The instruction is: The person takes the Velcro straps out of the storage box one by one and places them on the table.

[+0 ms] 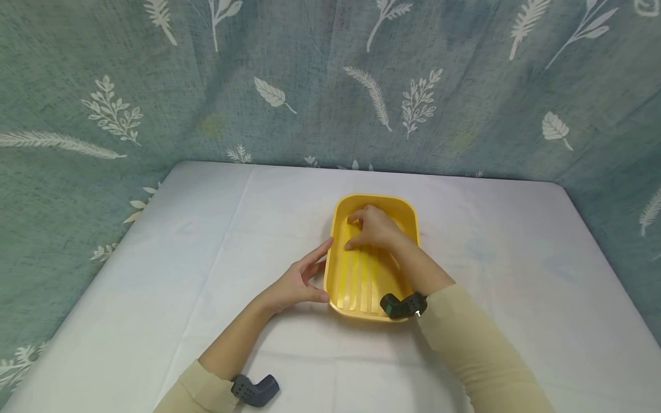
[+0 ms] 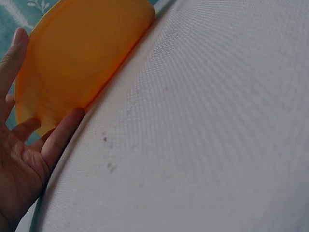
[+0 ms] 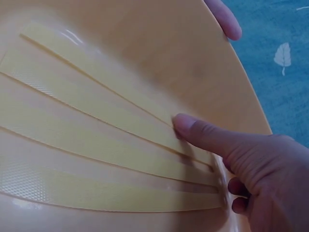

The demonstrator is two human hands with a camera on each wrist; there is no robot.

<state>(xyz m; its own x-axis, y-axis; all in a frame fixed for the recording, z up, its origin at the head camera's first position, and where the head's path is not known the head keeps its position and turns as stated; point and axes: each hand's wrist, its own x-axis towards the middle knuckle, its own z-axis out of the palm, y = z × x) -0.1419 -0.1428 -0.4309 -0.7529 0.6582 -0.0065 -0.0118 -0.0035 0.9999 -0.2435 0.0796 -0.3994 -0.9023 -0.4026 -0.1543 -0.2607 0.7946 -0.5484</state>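
A yellow rectangular tray [image 1: 339, 287] with rounded corners lies on the table, and several pale yellow strips [image 3: 101, 140] run side by side along its floor. My left hand [image 1: 296, 285] is at the tray's left side, its thumb and fingers spread apart and the fingertips touching the outer wall. In the left wrist view the orange-looking tray wall [image 2: 91, 53] rises beside those fingers. My right hand [image 1: 378, 226] reaches inside the tray, bent over the far part of the strips. Its thumb touches the strips, apart from the other fingers, whose tips are partly hidden.
White cloth [image 1: 490, 258] covers the table around the tray. A green-blue leaf-patterned curtain [image 1: 320, 86] hangs behind it and along the sides. Dark wrist devices [image 1: 255, 391] are worn on both sleeves, and the right one hangs over the tray's front right corner.
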